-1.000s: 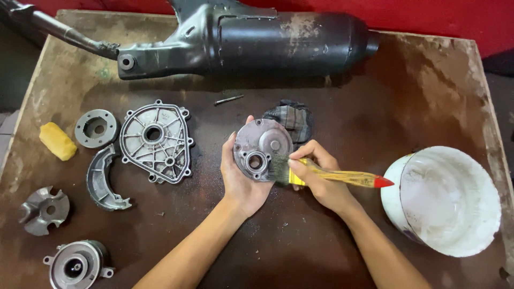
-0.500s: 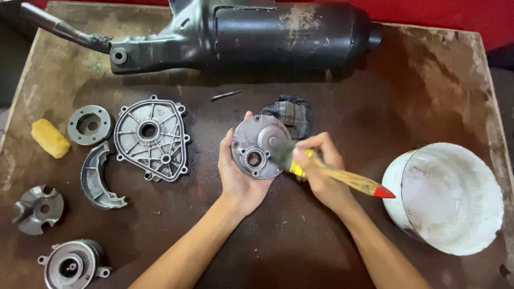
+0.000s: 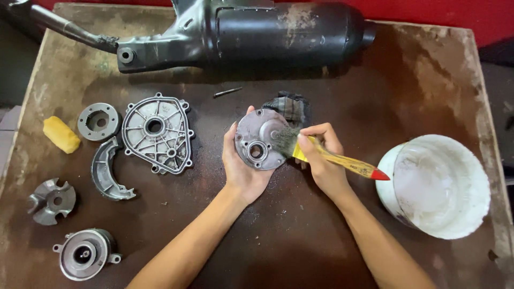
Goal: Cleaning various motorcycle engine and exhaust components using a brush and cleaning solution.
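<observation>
A round grey metal cover plate (image 3: 261,140) with a central hole and small bolt holes, dusty and grimy, sits upright above the brown counter (image 3: 300,246), cupped in the left hand (image 3: 242,163). The right hand (image 3: 321,158) is clamped on a yellow-handled, red-tipped paintbrush (image 3: 332,158), its bristles touching the plate. A white plastic bucket (image 3: 435,184) stands to the right.
</observation>
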